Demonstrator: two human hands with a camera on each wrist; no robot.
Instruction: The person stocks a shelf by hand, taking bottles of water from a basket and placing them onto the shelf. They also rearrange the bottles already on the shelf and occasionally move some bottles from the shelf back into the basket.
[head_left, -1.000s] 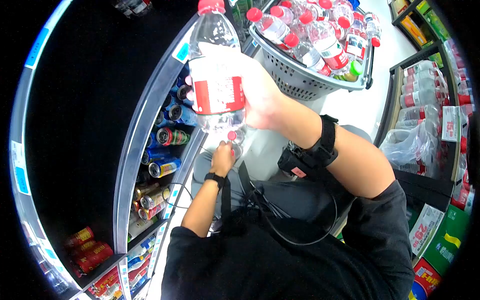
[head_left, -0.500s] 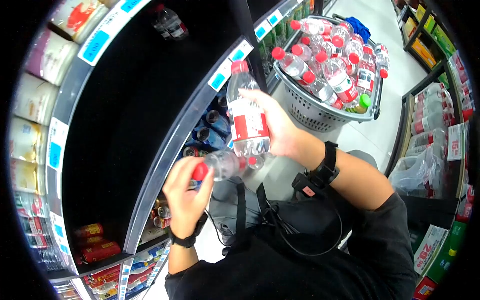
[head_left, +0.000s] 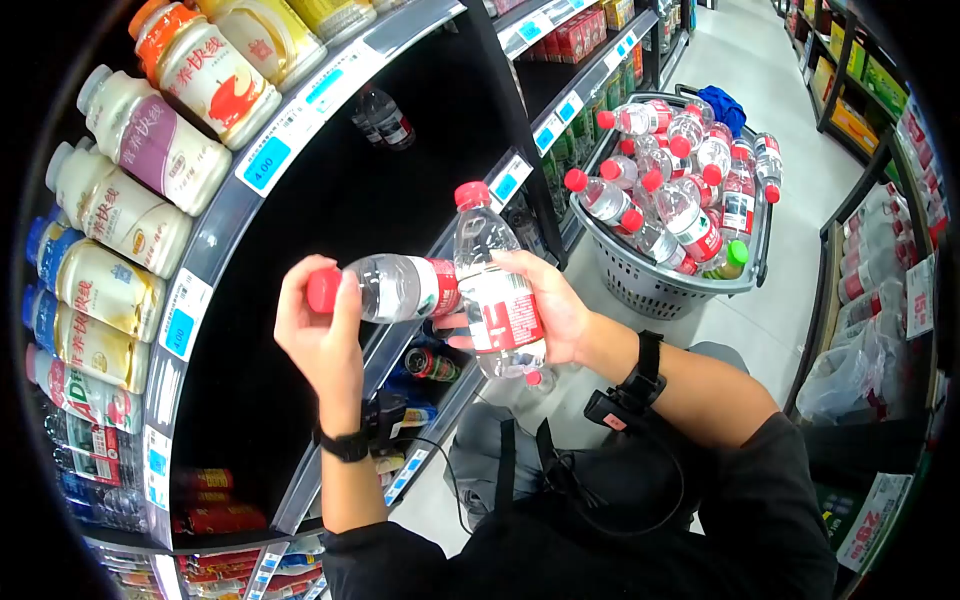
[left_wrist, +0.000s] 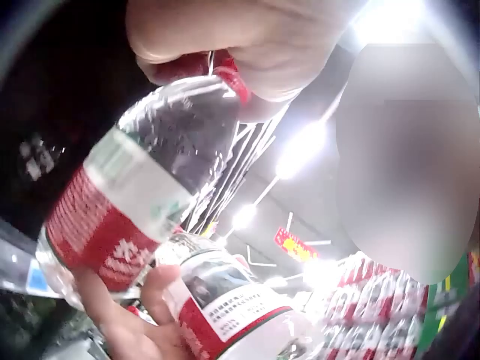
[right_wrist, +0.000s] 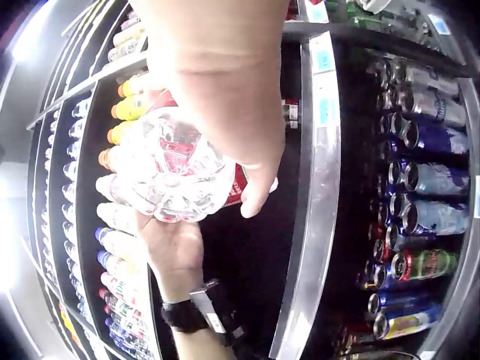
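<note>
My left hand (head_left: pixel 325 330) pinches the red cap of a clear water bottle (head_left: pixel 405 287) that lies on its side in the air, base toward the right. A second water bottle (head_left: pixel 497 285), red-capped and nearly upright, is gripped by my right hand (head_left: pixel 550 305). The two bottles overlap where the label of the first meets the second. In the left wrist view, right-hand fingers (left_wrist: pixel 124 322) reach the base end of the sideways bottle (left_wrist: pixel 135 202). The right wrist view shows the clear base of a bottle (right_wrist: pixel 176 176) between the hands.
A dark shelf bay (head_left: pixel 270 400) stands behind the hands, with milk drink bottles (head_left: pixel 165 150) above and cans (head_left: pixel 432 364) below. A grey basket (head_left: pixel 650 285) heaped with water bottles stands on the floor at right. Another red-capped bottle (head_left: pixel 540 380) is below the right hand.
My left hand has come up from low down, bringing a bottle by its cap and up beside the right-hand bottle. The view has turned toward the shelf, and the right-hand bottle sits lower in it.
</note>
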